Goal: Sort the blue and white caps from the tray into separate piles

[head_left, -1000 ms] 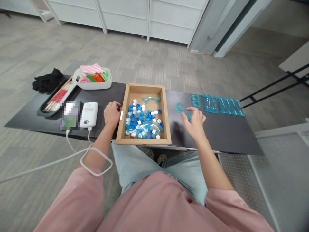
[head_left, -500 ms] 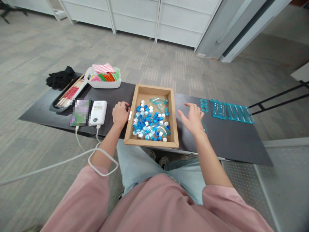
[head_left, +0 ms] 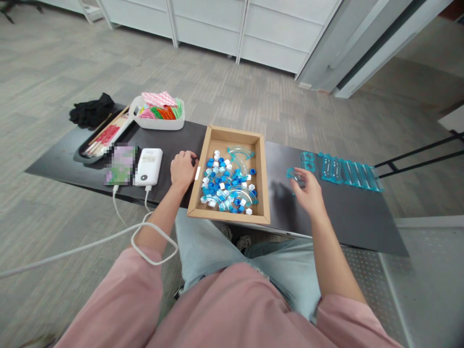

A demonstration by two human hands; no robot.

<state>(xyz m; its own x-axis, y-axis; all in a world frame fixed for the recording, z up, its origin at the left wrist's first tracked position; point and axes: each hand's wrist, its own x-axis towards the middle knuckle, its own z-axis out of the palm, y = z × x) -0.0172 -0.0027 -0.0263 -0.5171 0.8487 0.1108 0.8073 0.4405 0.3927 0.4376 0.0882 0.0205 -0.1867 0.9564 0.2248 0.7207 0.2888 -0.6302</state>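
Note:
A cardboard tray [head_left: 264,183] sits mid-table, filled with several small blue and white pieces and clear curved track pieces [head_left: 227,182]. My left hand [head_left: 183,169] rests closed against the tray's left wall. To the right of the tray, my right hand [head_left: 307,192] hovers over the black table [head_left: 348,217] with its fingers pinched on a teal curved track piece [head_left: 292,174]. Beyond that hand a row of teal track pieces [head_left: 344,170] lies flat on the table.
A white power bank [head_left: 149,166] with cables and a blurred phone [head_left: 119,164] lie left of the tray. Further left are a black tray of sticks [head_left: 99,140], a white basket of coloured items [head_left: 161,112] and black gloves [head_left: 90,109].
My right hand was open above the table half a second ago; it has moved right and closed on a teal curved piece. The left hand has stayed at the tray's wall.

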